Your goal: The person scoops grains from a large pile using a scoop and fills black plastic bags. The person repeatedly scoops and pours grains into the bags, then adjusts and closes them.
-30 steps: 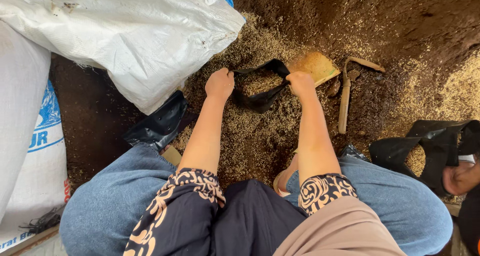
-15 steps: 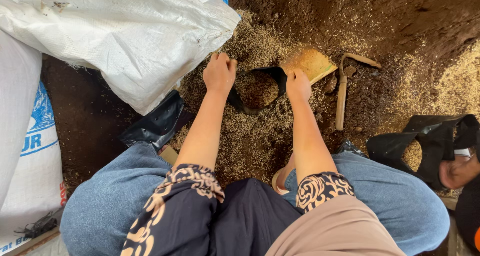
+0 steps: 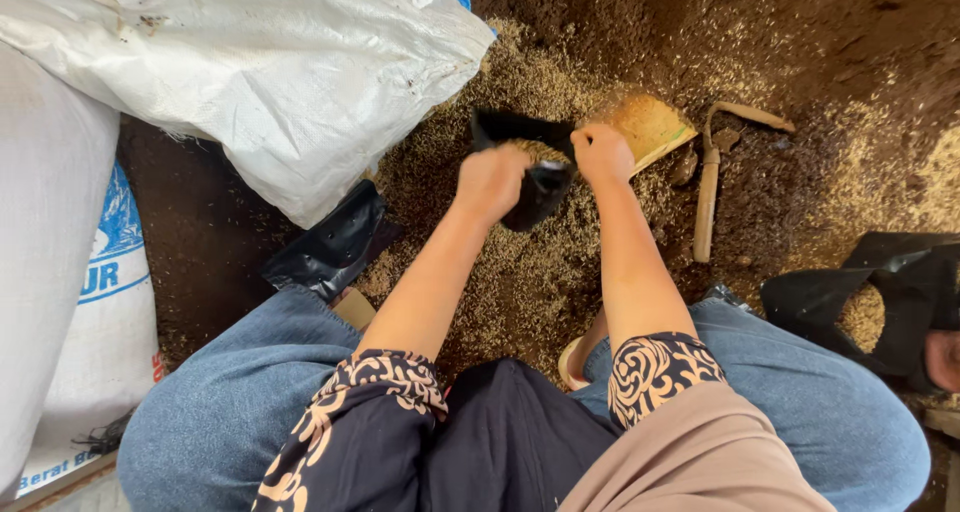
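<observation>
Ground: dark soil floor (image 3: 820, 32) covered with pale husk mix (image 3: 520, 272), spread between the knees.
Sacks: big white woven plastic sacks (image 3: 280, 62) lie at the left, near the left arm.
Other bag: a second black bag (image 3: 890, 292) with husk inside stands at the right edge, held by another person's hand (image 3: 940, 357).
Tool: a curved wooden-handled hoe (image 3: 708, 187) lies just beside the right arm.
Change: half a second ago the small black plastic bag (image 3: 530, 172) was open like a ring; now its mouth is pressed narrower and looks filled, so filling seems near its end.
Left hand (image 3: 490, 180): closed on the bag's near rim.
Right hand (image 3: 602, 154): closed on the far rim, touching a yellow flat scoop (image 3: 650, 124).
</observation>
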